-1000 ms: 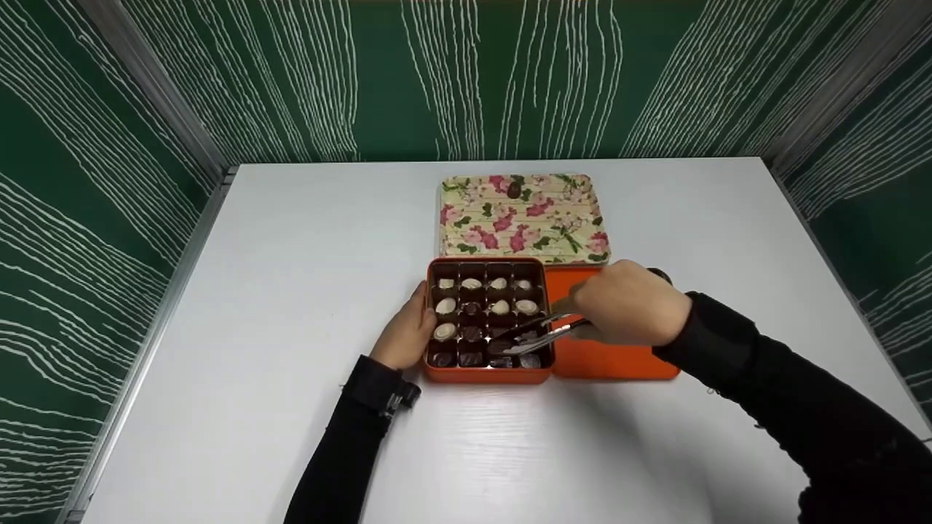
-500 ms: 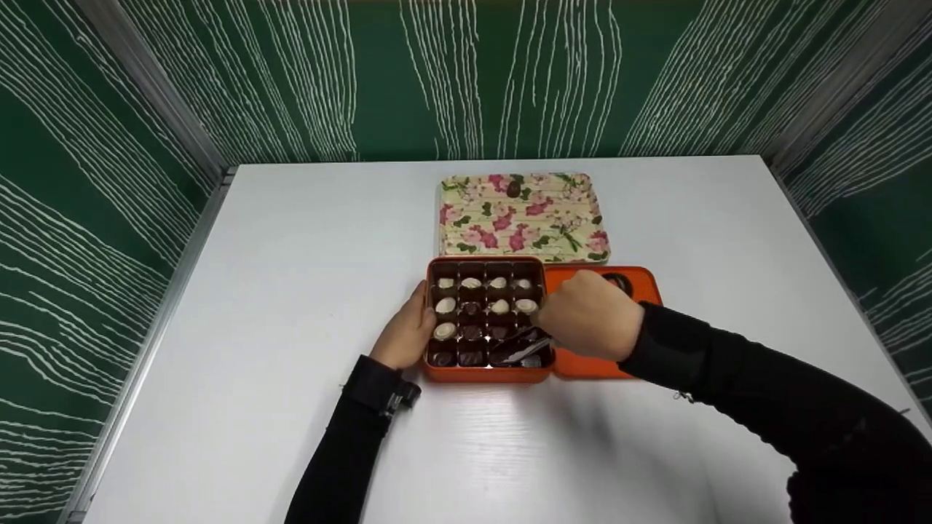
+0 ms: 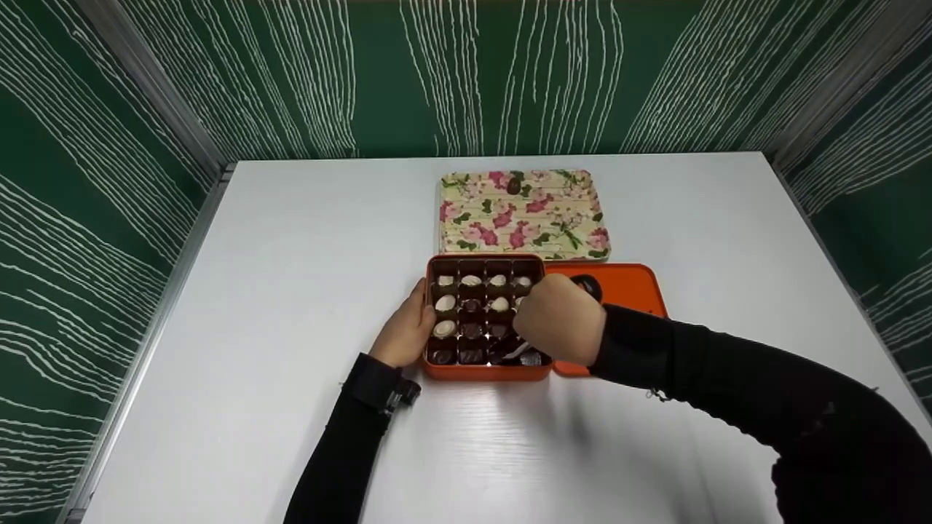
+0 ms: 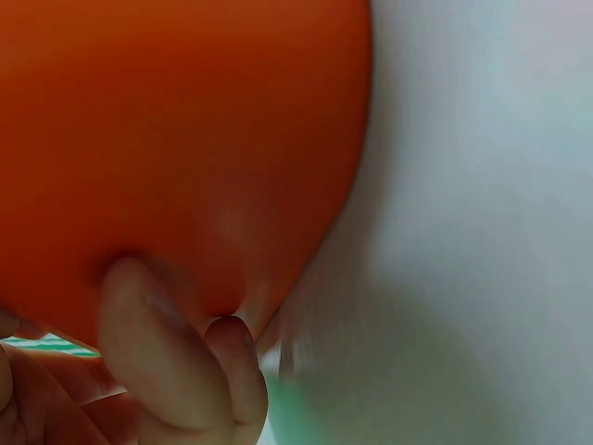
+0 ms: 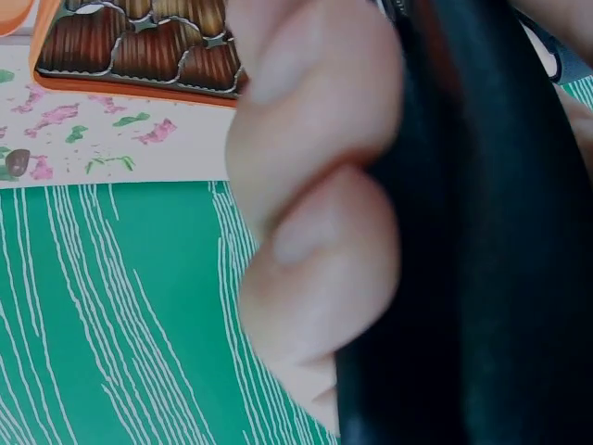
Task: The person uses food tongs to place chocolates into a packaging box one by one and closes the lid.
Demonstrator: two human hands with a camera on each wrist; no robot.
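A square orange box (image 3: 488,374) of dark and white chocolates stands in the head view, its insert divided into compartments. My left hand (image 3: 403,333) holds the box at its left side; in the left wrist view, fingertips (image 4: 139,278) press against the orange wall. My right hand (image 3: 559,320) grips black-handled metal tongs (image 3: 518,352) above the box's right part. The tongs' tips reach down among the dark chocolates of the two front rows, partly hidden by the hand. In the right wrist view, curled fingers (image 5: 324,250) wrap the black handle (image 5: 463,260).
An orange lid (image 3: 633,284) lies flat against the box's right side, partly under the right arm. Behind the box is a floral tray (image 3: 502,236) bearing one dark chocolate (image 3: 514,186) near its far edge. Green walls with white streaks enclose the white table (image 3: 313,240).
My right hand has moved left from over the lid to over the box's right part, and the tongs stand steeper. My left hand and the box have stayed put.
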